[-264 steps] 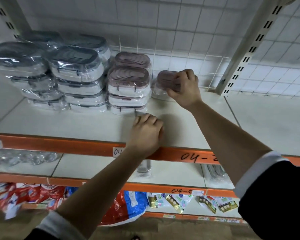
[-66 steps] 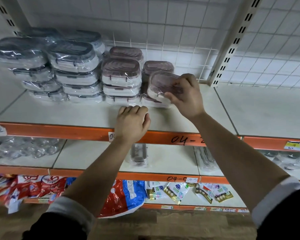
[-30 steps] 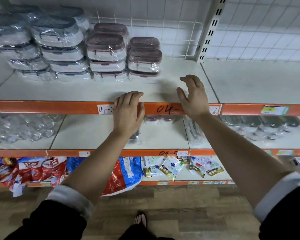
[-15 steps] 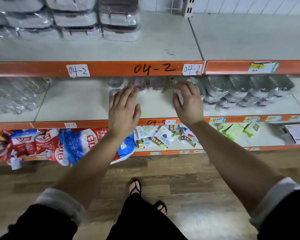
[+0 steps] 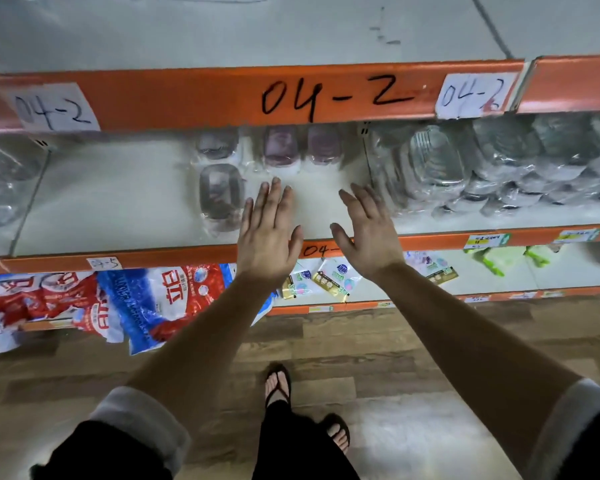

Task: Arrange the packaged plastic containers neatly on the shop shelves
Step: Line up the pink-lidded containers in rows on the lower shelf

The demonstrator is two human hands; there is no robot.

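Our left hand (image 5: 269, 237) and right hand (image 5: 368, 237) hover flat and empty over the shelf's orange front edge (image 5: 170, 258), with open board beyond it, a grey-lidded container (image 5: 220, 194) just behind it and the pink-lidded containers (image 5: 281, 147) far behind.

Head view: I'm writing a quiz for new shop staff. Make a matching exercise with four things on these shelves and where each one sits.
Things
1. front grey container
2. purple containers
3. clear containers
4. red and blue bags

Places
a. bottom shelf, left end
b. middle shelf, right of the right hand
c. middle shelf, at the back, straight beyond the hands
d. middle shelf, just left of the left hand

Pairs: 1-d, 2-c, 3-b, 4-a
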